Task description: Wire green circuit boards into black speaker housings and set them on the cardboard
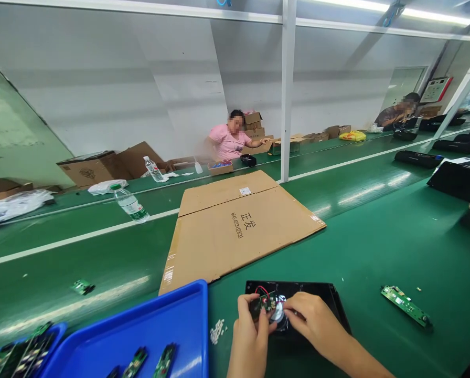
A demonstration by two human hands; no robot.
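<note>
My left hand (pixel 249 332) grips a small green circuit board (pixel 269 300) between thumb and fingers. Red wires (pixel 262 288) loop up from the board's far side. Close beside it, my right hand (pixel 316 319) is closed in a pinch; whatever lies between its fingertips is too small to make out. Beneath both hands lies a black plastic housing (pixel 321 290), with a silvery round part (pixel 277 314) showing between the fingers. My hands cover part of the housing.
Left of me stands a blue tray (pixel 180 315) with several boards. Small white pieces (pixel 217 332) lie beside it. A long green board (pixel 406 306) rests at right. Flattened cardboard (pixel 219 236) lies ahead, near a white post (pixel 288 94) and a water bottle (pixel 130 203). Co-workers sit across.
</note>
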